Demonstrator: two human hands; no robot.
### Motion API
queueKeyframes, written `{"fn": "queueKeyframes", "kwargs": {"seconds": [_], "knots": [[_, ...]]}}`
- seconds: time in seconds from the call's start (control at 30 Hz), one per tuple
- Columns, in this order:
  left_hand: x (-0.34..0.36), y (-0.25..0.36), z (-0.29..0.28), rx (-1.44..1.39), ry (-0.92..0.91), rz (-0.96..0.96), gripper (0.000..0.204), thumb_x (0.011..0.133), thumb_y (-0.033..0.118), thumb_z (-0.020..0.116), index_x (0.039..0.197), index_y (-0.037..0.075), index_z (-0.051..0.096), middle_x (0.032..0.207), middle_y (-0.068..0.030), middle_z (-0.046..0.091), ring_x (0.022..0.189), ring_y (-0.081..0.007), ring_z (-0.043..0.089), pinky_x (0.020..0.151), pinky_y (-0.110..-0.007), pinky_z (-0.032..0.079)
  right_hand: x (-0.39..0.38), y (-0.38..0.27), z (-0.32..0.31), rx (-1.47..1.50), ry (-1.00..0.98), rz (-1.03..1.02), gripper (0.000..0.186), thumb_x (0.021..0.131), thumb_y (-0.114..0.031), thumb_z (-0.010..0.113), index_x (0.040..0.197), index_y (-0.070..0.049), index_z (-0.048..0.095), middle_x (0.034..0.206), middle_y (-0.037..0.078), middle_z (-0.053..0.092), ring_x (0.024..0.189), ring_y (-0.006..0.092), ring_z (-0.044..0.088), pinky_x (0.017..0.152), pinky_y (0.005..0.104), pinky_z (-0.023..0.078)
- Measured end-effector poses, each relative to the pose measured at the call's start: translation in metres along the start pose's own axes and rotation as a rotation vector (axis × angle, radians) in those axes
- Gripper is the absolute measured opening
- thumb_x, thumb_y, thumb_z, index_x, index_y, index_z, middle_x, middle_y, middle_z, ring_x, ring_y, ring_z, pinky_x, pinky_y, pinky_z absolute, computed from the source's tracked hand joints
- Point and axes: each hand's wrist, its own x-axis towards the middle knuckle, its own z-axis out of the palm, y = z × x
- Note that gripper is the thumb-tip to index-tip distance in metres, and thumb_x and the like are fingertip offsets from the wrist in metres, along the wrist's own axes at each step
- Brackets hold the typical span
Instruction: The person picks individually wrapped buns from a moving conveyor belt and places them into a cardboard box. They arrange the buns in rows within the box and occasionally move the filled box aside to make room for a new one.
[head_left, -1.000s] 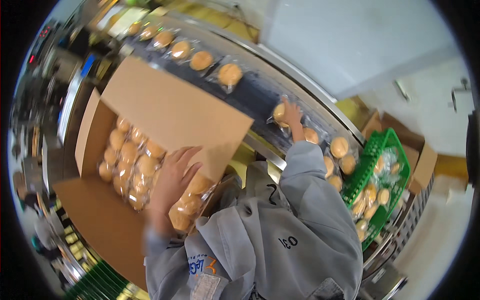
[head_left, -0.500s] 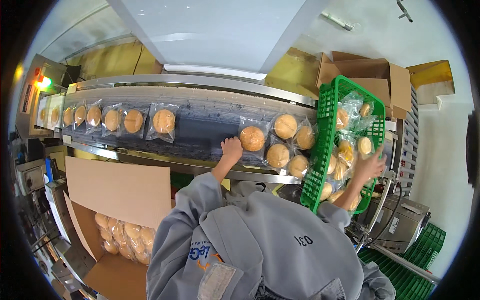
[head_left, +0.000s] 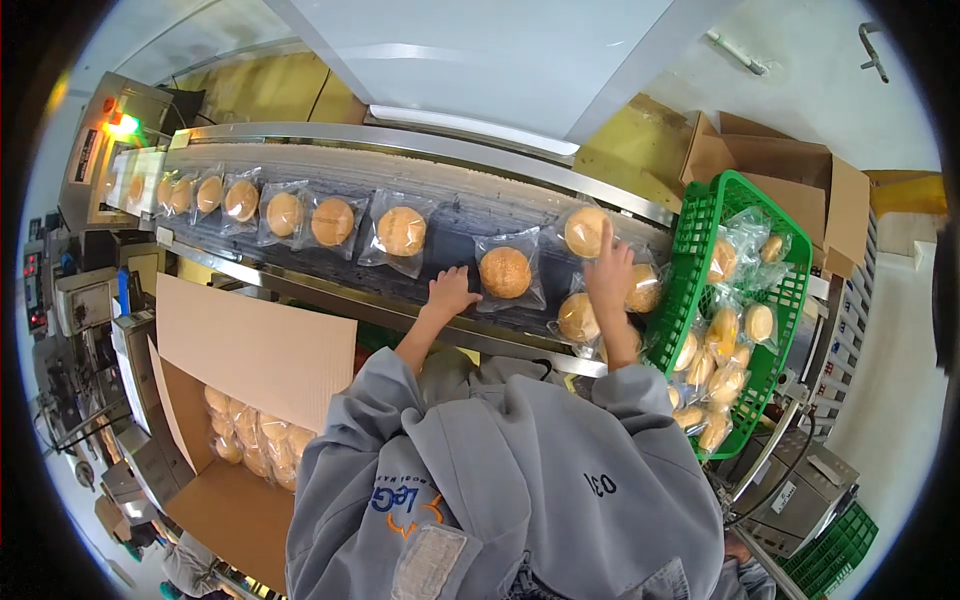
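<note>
My left hand (head_left: 452,292) rests at the near side of the belt with fingers spread, holding nothing. Its thumb lies at the edge of a clear bag with a browned round bun (head_left: 505,272). Over a cluster of bagged buns is my right hand (head_left: 612,280), fingers extended and nothing gripped. Around it lie a pale bun (head_left: 583,232) beyond the fingers, another bun (head_left: 577,318) to the left, and one more bun (head_left: 645,288) to the right. Part of a further bun is hidden under the right wrist. More bagged buns (head_left: 401,231) line the belt leftward.
A conveyor belt (head_left: 455,225) runs between metal rails. At its right end a green crate (head_left: 690,262) holds bagged buns and leans tilted. An open cardboard box (head_left: 225,525) with bagged buns stands near left; another cardboard box (head_left: 850,205) is far right. A machine (head_left: 110,190) has a lit lamp.
My right hand has moved left from the crate to the belt buns. The left hand has come away slightly from the browned bun. More bagged buns have come along the belt from the left.
</note>
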Motion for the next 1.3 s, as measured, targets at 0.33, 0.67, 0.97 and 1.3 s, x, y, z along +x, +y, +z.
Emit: {"fn": "queueKeyframes", "kwargs": {"seconds": [0.33, 0.67, 0.97, 1.3], "knots": [[-0.017, -0.039, -0.057, -0.553, 0.050, 0.374, 0.030, 0.074, 0.004, 0.053, 0.104, 0.004, 0.057, 0.093, -0.0159, 0.059, 0.088, -0.0321, 0.056, 0.080, -0.039, 0.043, -0.021, -0.099, 0.029, 0.801, -0.129, -0.076, 0.073, 0.062, -0.022, 0.073, 0.125, -0.006, 0.042, 0.124, 0.019, 0.042, 0.113, 0.0307, 0.042, 0.093, 0.0387, 0.036], [-0.040, -0.125, -0.129, -0.119, 0.746, -0.291, 0.049, 0.067, -0.001, 0.056, 0.115, 0.005, 0.046, 0.112, -0.0143, 0.046, 0.097, -0.0348, 0.044, 0.081, -0.046, 0.037, -0.023, -0.044, -0.172, -0.323, 0.468, 0.323, 0.061, 0.064, -0.008, 0.063, 0.121, -0.004, 0.045, 0.105, 0.018, 0.054, 0.099, 0.0342, 0.050, 0.085, 0.0421, 0.041], [-0.011, -0.188, -0.190, 0.067, 0.831, -0.233, 0.040, 0.078, 0.009, 0.049, 0.118, 0.012, 0.045, 0.124, -0.0043, 0.044, 0.103, -0.0293, 0.044, 0.084, -0.043, 0.037, 0.021, -0.153, 0.002, -0.186, -0.155, 0.152, 0.074, 0.072, -0.006, 0.055, 0.136, -0.019, 0.021, 0.091, 0.021, 0.057, 0.074, 0.0368, 0.058, 0.063, 0.0449, 0.047], [-0.019, -0.202, -0.182, 0.376, 0.192, -0.316, 0.024, 0.082, 0.026, 0.047, 0.098, 0.015, 0.062, 0.101, -0.0081, 0.054, 0.101, -0.0268, 0.046, 0.085, -0.047, 0.032, 0.000, -0.230, 0.014, 0.091, -0.435, -0.365, 0.033, 0.076, -0.015, 0.060, 0.104, -0.001, 0.051, 0.090, 0.020, 0.056, 0.081, 0.0348, 0.057, 0.068, 0.0432, 0.046]]}}
